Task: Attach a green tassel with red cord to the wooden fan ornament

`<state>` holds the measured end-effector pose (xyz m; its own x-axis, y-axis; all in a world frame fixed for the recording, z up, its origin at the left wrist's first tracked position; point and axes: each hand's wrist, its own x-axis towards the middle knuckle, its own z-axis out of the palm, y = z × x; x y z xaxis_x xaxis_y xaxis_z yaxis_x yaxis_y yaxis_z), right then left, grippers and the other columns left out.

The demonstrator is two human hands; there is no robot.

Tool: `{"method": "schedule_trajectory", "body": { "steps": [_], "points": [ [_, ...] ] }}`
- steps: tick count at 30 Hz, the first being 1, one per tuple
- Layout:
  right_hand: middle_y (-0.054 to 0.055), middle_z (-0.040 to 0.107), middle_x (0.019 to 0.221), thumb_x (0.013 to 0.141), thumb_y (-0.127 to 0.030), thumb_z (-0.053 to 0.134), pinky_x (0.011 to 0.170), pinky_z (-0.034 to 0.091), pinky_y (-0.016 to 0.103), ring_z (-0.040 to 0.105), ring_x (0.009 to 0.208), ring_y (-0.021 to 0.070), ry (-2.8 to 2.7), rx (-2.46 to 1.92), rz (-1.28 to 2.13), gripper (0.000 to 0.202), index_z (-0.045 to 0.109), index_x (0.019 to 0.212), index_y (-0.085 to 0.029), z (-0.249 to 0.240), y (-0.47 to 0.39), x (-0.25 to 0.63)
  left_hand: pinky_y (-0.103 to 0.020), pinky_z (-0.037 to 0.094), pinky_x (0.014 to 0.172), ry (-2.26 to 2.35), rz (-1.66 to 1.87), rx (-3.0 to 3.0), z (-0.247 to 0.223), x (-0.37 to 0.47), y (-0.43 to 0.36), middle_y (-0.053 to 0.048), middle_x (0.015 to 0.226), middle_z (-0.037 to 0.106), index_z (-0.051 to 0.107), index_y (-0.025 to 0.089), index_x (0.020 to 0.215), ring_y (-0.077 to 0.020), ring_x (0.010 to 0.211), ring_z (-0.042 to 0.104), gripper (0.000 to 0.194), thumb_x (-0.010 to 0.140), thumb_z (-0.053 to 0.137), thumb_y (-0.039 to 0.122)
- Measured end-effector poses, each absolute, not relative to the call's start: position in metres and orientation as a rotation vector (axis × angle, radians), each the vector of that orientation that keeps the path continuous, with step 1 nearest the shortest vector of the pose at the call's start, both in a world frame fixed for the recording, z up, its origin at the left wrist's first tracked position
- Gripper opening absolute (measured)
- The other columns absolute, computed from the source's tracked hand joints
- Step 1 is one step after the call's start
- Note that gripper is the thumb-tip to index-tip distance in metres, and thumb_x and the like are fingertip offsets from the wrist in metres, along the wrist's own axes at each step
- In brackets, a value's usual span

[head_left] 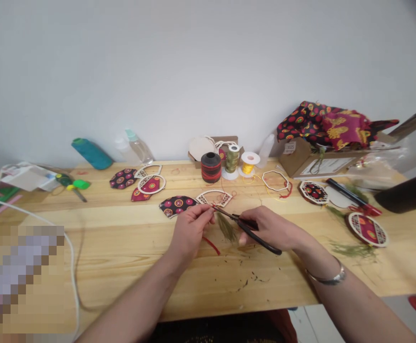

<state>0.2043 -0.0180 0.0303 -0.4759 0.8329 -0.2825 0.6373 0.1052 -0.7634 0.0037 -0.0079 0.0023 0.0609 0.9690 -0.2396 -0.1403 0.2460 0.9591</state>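
Note:
My left hand (189, 232) is closed in a pinch on a thin red cord (212, 246), whose tail hangs below the fingers. A green thread tassel (226, 227) dangles beside the fingertips; its top is partly hidden. My right hand (270, 227) grips black-handled scissors (265, 243), with the blades pointing left to the pinched spot. Just behind the fingertips lies a fan-shaped wooden frame (215, 194). A dark patterned fabric piece (177, 205) rests to the left of it.
Spools of black-red cord (211, 169), green thread (232, 161) and yellow cord (250, 164) stand behind my hands. A cardboard box (293, 159) with patterned cloth (311, 121) sits back right. Finished-looking round ornament (368, 229) lies right. A white cable (73, 267) crosses the left side.

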Motion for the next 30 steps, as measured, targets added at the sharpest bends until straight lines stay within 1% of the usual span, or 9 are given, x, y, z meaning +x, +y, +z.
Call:
{"method": "schedule_trajectory", "body": {
  "steps": [3,6,10,13,20,24,30],
  "points": [
    [-0.005,0.041,0.059,0.076,-0.042,0.062,0.051,0.024,0.023,0.029,0.056,0.0084,-2.120,-1.451,1.300,0.030,0.051,0.065,-0.016,0.0271,-0.0193,0.2025,-0.021,0.029,0.049,1.179,1.040,1.009,0.0014,0.0029,-0.0088,0.001,0.057,0.058,0.071,0.015,0.071,-0.0089,0.051,0.044,0.016,0.068,0.069,0.030],
    [-0.006,0.040,0.058,0.075,-0.042,0.062,0.051,0.025,0.023,0.029,0.056,0.0082,-2.090,-1.450,1.294,0.031,0.049,0.063,-0.016,0.0260,-0.0199,0.2008,-0.022,0.033,0.053,1.163,1.021,1.106,-0.0005,0.0019,-0.0095,0.001,0.059,0.059,0.071,0.016,0.071,-0.0115,0.056,0.048,0.014,0.071,0.067,0.029],
    [-0.005,0.043,0.058,0.077,-0.038,0.059,0.050,0.025,0.022,0.029,0.055,0.0081,-2.090,-1.449,1.297,0.029,0.048,0.061,-0.016,0.0281,-0.0198,0.1992,-0.023,0.036,0.060,1.141,1.022,1.167,-0.0011,0.0010,-0.0101,0.001,0.060,0.059,0.071,0.017,0.072,-0.0128,0.061,0.049,0.012,0.073,0.065,0.027],
    [-0.005,0.046,0.059,0.078,-0.034,0.057,0.050,0.025,0.022,0.029,0.056,0.0082,-2.102,-1.440,1.288,0.024,0.052,0.063,-0.015,0.0281,-0.0198,0.1992,-0.023,0.034,0.058,1.148,1.008,1.153,-0.0002,0.0008,-0.0103,0.001,0.060,0.059,0.071,0.017,0.073,-0.0123,0.059,0.048,0.012,0.074,0.064,0.026],
    [-0.005,0.047,0.059,0.077,-0.041,0.061,0.050,0.026,0.021,0.031,0.056,0.0079,-2.059,-1.427,1.313,0.030,0.059,0.066,-0.013,0.0233,-0.0192,0.2005,-0.023,0.032,0.055,1.145,1.002,1.171,-0.0006,0.0003,-0.0100,0.001,0.059,0.058,0.069,0.017,0.069,-0.0116,0.055,0.045,0.013,0.074,0.063,0.028],
    [-0.003,0.052,0.060,0.079,-0.041,0.059,0.051,0.026,0.022,0.033,0.055,0.0082,-2.060,-1.418,1.328,0.031,0.065,0.070,-0.012,0.0253,-0.0194,0.2006,-0.023,0.033,0.055,1.151,1.011,1.180,-0.0009,0.0007,-0.0093,0.001,0.060,0.058,0.069,0.017,0.067,-0.0119,0.057,0.047,0.013,0.074,0.064,0.027],
    [-0.001,0.056,0.061,0.081,-0.038,0.057,0.050,0.027,0.022,0.035,0.054,0.0081,-2.068,-1.413,1.330,0.029,0.069,0.073,-0.012,0.0270,-0.0199,0.2012,-0.022,0.030,0.052,1.162,0.999,1.149,0.0007,0.0014,-0.0088,0.001,0.058,0.057,0.069,0.017,0.068,-0.0103,0.054,0.044,0.012,0.073,0.064,0.026]
  ]
}}
